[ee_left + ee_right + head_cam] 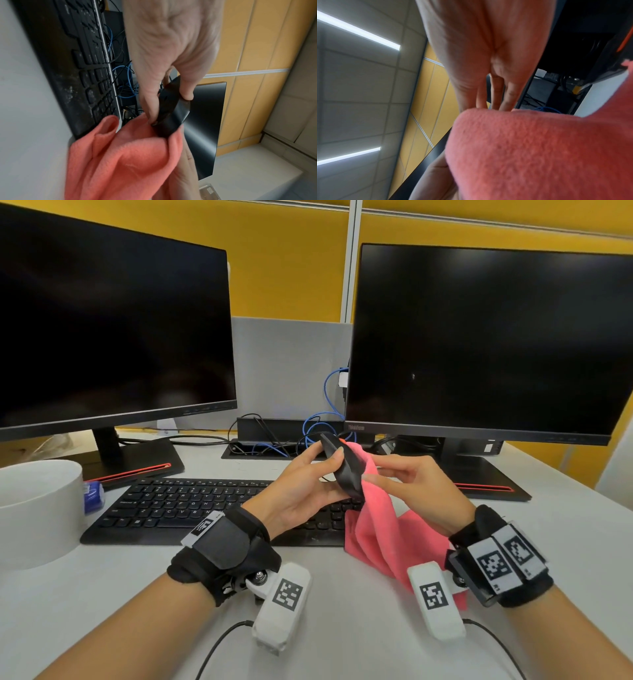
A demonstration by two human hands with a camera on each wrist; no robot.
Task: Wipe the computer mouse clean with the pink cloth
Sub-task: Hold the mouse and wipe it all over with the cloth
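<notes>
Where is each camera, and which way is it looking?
Head: up on the person's head, looking down at the desk; shows both forearms, the left hand gripping the black mouse, the right hand holding the pink cloth.
Left wrist: on the left wrist, looking along the fingers at the mouse, the cloth and the keyboard.
Right wrist: on the right wrist, looking along the hand towards the ceiling; mostly palm and cloth.
Shared: all three show the cloth.

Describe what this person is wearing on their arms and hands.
Both forearms are bare, with no sleeves or gloves. The left hand and right hand each have a black fabric wrist strap carrying white tags printed with black square-pattern markers. A white camera block with a similar marker hangs under each wrist, trailing a thin black cable.
</notes>
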